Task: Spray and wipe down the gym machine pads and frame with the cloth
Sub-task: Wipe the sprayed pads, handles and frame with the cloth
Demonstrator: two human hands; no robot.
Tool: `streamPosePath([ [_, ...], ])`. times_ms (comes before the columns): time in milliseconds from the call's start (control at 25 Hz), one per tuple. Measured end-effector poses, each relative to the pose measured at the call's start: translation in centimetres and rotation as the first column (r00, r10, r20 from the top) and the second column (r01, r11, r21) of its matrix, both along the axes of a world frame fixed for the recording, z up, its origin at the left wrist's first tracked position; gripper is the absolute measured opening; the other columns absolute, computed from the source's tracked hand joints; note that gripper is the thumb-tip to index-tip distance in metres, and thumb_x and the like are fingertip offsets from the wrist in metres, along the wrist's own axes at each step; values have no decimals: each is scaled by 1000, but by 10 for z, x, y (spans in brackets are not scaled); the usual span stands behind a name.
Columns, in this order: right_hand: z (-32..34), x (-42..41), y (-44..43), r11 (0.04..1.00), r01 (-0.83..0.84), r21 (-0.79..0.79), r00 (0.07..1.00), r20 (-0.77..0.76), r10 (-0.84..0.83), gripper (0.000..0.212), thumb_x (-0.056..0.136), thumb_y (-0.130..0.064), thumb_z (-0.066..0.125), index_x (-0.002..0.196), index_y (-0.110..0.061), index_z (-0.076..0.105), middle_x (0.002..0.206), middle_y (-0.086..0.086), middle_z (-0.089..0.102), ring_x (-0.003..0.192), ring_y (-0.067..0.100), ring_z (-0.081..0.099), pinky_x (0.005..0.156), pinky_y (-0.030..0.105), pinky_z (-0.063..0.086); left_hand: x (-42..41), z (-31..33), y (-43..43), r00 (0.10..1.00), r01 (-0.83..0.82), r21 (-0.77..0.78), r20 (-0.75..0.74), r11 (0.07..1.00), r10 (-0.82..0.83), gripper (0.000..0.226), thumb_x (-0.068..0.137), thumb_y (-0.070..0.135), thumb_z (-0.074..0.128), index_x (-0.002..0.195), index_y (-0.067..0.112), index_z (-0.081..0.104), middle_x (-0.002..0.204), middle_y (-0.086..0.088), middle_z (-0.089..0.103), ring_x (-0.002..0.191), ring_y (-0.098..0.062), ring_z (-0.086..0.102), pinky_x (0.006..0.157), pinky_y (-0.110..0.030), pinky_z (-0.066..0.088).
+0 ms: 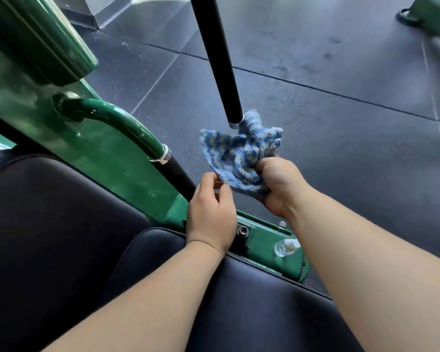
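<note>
The right hand [277, 184] is gripping the cloth [241, 153], its fingers curled tight round a bunched wad of the blue striped fabric, while the loose folds are fanning up and away from the knuckles. The left hand [211, 214] is sitting just beside it, nearer the body, with thumb and forefinger bent and seemingly pinching the cloth's lower left edge; the contact is partly hidden, so that is a judgement. The cloth is hanging in the air over the dark floor [341, 72], above the green frame [127, 158] and beyond the black pad [48, 224], touching neither. What the next move is turning on is the black bar [216, 59]: its long axis is running steeply down from the top of the view toward the hands, and its capped lower end is meeting the top folds of the cloth, straight ahead of and above the right hand. The right hand is the nearer of the 2 to that end, so wrapping the cloth round the bar and sliding up along its length looks like its job, with the left hand only spreading the fabric. The left hand is lying closer to the other black grip [178, 174], which is slanting down from the curved green tube. A small clear object [285, 247] is standing on the frame under the right forearm; whether it is the spray I cannot tell.
</note>
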State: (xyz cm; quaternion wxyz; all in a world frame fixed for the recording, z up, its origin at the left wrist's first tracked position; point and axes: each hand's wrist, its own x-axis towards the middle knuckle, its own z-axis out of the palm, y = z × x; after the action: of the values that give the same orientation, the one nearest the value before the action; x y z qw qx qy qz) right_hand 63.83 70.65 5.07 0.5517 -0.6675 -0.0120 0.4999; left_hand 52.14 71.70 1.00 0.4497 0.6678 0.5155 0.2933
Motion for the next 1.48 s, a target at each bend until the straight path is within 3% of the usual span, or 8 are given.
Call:
streamPosePath([
  [160,-3,29,-45,963,262,-58,952,177,-248,14,78,-26,48,80,-16,57,76,11,56,63,22,52,58,33,44,1,-2,-1,999,31,-29,-20,999,-31,13,79,33,40,89,32,48,93,2,63,83,-24,65,84,-41,50],
  [240,-4,50,-64,927,358,-112,920,210,-330,43,66,-53,48,80,-14,59,77,8,59,65,25,55,63,35,47,1,0,-3,998,37,-9,-48,999,-37,16,79,33,40,91,31,48,93,2,63,84,-25,65,85,-42,50],
  [400,-3,66,-117,823,129,-553,644,678,355,23,80,-34,55,72,-13,51,71,5,52,75,29,50,57,30,39,-2,7,-12,984,150,71,-108,986,-142,17,81,33,40,96,30,48,97,4,64,86,-23,64,85,-36,48],
  [560,-30,54,-150,453,-268,-850,369,344,864,42,80,-20,55,120,-33,52,116,1,63,109,27,57,88,32,48,-1,13,-25,923,341,123,-234,932,-307,16,87,24,47,101,26,51,97,9,64,79,-15,56,73,-25,38],
  [640,-42,43,-147,357,-453,-817,287,245,926,52,78,-21,65,124,-42,54,115,-8,64,103,18,59,88,25,48,-2,13,-25,934,315,162,-230,935,-275,20,82,28,44,100,25,52,94,9,64,78,-16,56,75,-27,41],
  [880,-35,34,-126,485,-545,-683,219,443,870,5,88,-38,62,85,-41,64,69,-16,60,74,14,55,63,25,41,2,9,-23,931,273,208,-303,939,-204,13,91,20,51,104,19,55,92,6,63,80,-19,55,71,-26,35],
  [1120,22,19,-128,852,-400,-338,433,750,500,16,91,-40,58,90,-25,66,80,-9,65,77,11,56,71,27,43,-11,34,-54,871,462,151,-264,874,-415,47,75,27,47,122,24,52,112,9,60,98,-12,56,91,-30,45],
  [1480,99,-62,-129,802,-578,-150,626,549,554,15,85,-35,68,95,-23,68,86,-4,71,79,10,65,74,21,50,-84,115,-59,878,421,-38,-233,906,-417,25,74,23,73,92,26,57,84,10,62,57,-1,51,61,-18,45],
])
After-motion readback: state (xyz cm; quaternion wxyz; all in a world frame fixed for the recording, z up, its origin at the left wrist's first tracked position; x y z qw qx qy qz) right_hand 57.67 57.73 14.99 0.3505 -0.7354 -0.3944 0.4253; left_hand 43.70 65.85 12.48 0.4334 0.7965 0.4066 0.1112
